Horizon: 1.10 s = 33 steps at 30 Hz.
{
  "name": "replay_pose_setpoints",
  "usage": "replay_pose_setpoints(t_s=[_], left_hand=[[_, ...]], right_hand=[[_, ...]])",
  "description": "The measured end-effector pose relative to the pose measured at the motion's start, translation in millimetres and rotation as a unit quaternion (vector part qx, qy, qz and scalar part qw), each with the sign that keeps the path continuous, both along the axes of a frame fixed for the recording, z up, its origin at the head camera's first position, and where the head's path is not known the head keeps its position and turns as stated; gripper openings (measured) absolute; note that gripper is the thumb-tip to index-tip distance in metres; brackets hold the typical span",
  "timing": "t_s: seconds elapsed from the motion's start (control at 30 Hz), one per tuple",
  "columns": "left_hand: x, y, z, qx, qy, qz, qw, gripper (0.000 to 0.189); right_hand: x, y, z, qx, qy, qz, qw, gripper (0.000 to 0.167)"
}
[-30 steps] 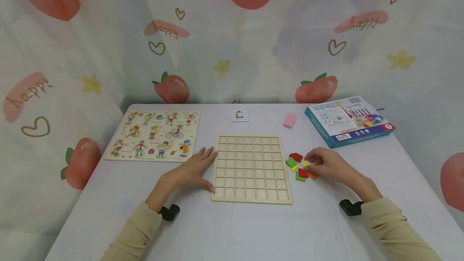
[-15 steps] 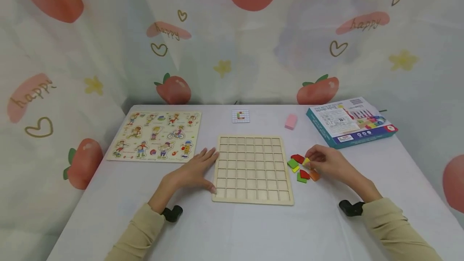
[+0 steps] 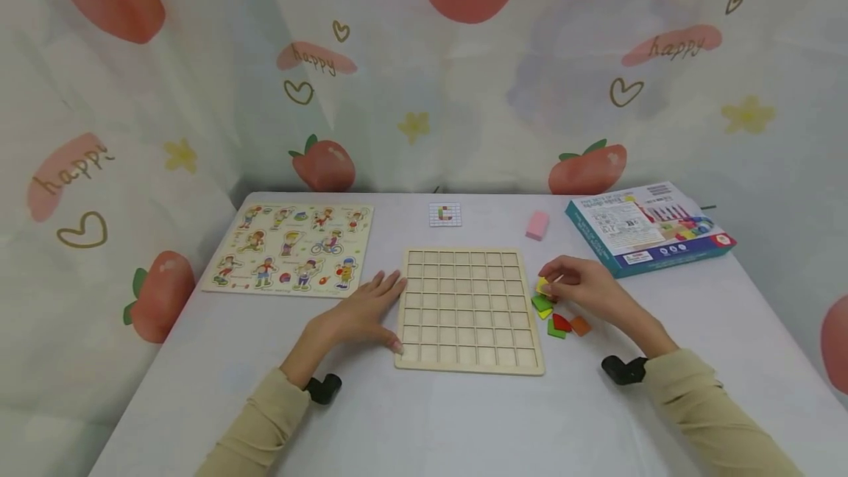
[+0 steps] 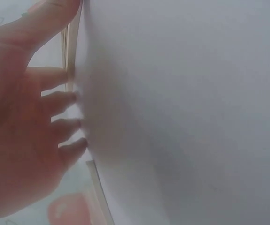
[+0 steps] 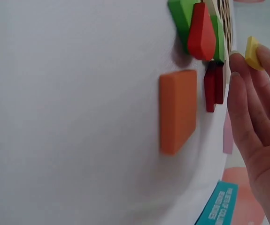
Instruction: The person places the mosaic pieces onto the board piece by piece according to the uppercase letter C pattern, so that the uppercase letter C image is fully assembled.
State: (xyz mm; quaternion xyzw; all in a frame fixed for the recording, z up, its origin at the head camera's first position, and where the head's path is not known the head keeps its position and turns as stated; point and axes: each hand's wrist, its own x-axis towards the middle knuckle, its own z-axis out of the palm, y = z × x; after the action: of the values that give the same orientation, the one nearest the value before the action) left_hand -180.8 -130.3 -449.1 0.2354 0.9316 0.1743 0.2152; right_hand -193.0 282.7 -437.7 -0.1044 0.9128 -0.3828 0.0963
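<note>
A pale wooden grid board [image 3: 469, 372] lies in the middle of the table in the head view. At its left edge my left hand [image 3: 354, 321] rests with spread fingers touching the rim, also seen in the left wrist view. To the board's right, my right hand [image 3: 589, 289] pinches a small yellow tile [image 5: 252, 54] between thumb and fingertips, raised over the loose pieces. Below it lie a green tile [image 3: 541, 303], a red piece [image 3: 561, 322] over another green tile [image 3: 555, 332], and an orange tile [image 3: 581, 326]. Dark red pieces [image 5: 213, 86] show in the right wrist view.
A wooden picture puzzle [image 3: 288, 245] lies at the back left. Behind the board are a small pattern card [image 3: 445, 214] and a pink block [image 3: 537, 225]. A teal-sided box [image 3: 649, 227] stands at the back right. A printed curtain [image 3: 483, 94] hangs behind the table.
My right hand has lifted the yellow tile from the pile and moved it left, toward the board. The orange tile is now uncovered. The left hand stays at the board's edge.
</note>
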Motion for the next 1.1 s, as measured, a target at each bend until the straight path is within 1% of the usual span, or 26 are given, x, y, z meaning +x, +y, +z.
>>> replay_pose_setpoints(t_s=[0.1, 0.2, 0.37, 0.53, 0.7, 0.87, 1.0, 1.1], left_hand=[[-0.2, 0.4, -0.4, -0.007, -0.002, 0.003, 1.0, 0.117], [-2.9, 1.6, -0.5, -0.009, -0.004, 0.004, 0.9999, 0.12], [-6.6, 6.0, 2.7, 0.001, -0.015, 0.007, 0.9999, 0.122], [-9.2, 9.7, 6.5, 0.009, -0.019, 0.012, 0.9997, 0.122], [-11.7, 9.2, 6.9, 0.01, -0.014, 0.017, 0.9997, 0.123], [-13.4, 7.7, 4.8, 0.015, -0.011, 0.023, 0.9996, 0.123], [-14.1, 7.1, 2.5, 0.019, -0.012, 0.025, 0.9994, 0.123], [-15.1, 6.9, 1.6, 0.018, -0.01, 0.025, 0.9995, 0.123]], right_hand=[[-5.7, -6.1, -0.3, 0.002, -0.002, 0.003, 1.0, 0.029], [-11.8, -11.4, -0.6, 0.003, -0.006, 0.003, 1.0, 0.031], [-19.8, -19.5, -0.6, 0.003, -0.008, 0.007, 0.9999, 0.032], [-27.9, -27.6, -0.5, 0.001, -0.016, 0.014, 0.9998, 0.032], [-37.2, -38.6, -4.5, 0.006, 0.001, 0.035, 0.9994, 0.027], [-46.5, -50.5, -8.4, 0.016, 0.022, 0.049, 0.9984, 0.021], [-53.6, -58.1, -9.4, 0.01, 0.028, 0.059, 0.9978, 0.019], [-58.3, -64.0, -9.9, 0.004, 0.023, 0.065, 0.9976, 0.017]])
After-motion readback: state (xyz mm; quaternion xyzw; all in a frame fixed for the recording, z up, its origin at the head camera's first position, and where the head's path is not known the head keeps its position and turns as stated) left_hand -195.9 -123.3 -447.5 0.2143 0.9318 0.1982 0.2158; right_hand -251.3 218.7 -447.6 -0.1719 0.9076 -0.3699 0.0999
